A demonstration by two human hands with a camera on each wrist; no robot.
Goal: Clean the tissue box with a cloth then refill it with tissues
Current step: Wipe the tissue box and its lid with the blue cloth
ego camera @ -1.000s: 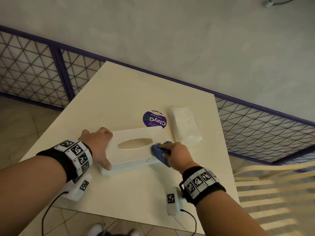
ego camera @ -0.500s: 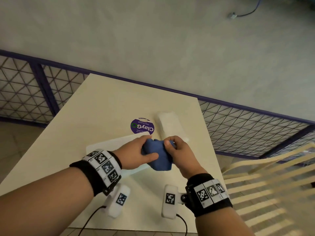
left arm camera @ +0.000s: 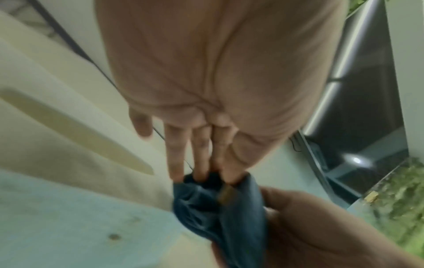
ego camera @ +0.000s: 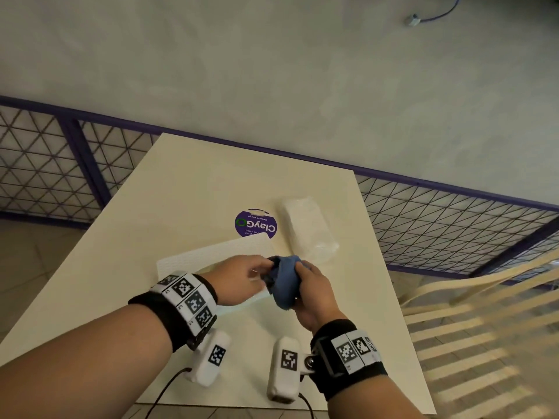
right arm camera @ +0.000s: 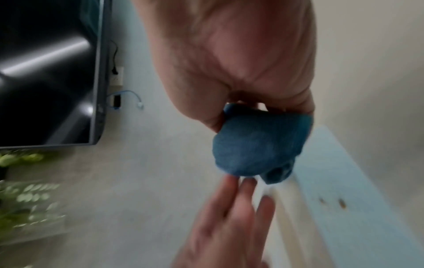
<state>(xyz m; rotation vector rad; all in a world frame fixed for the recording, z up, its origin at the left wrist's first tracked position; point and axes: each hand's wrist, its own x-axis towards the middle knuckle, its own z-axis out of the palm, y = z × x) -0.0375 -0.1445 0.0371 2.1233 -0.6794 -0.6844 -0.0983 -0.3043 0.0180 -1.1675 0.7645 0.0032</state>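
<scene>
I hold a bunched blue cloth between both hands, just above the table. My right hand grips it, fingers curled round it. My left hand pinches its left edge with the fingertips. The white tissue box, with its textured lid and light blue base, lies under my left hand, partly hidden. Neither hand touches it. A wrapped pack of white tissues lies behind and to the right of the box.
A round purple sticker is on the cream table behind the box. A slatted wooden chair stands at the right. A purple mesh fence runs behind the table. A dark screen hangs on the wall.
My right hand lifted the cloth off the box's right end. My left hand let go of the box and came over to take the cloth's edge.
</scene>
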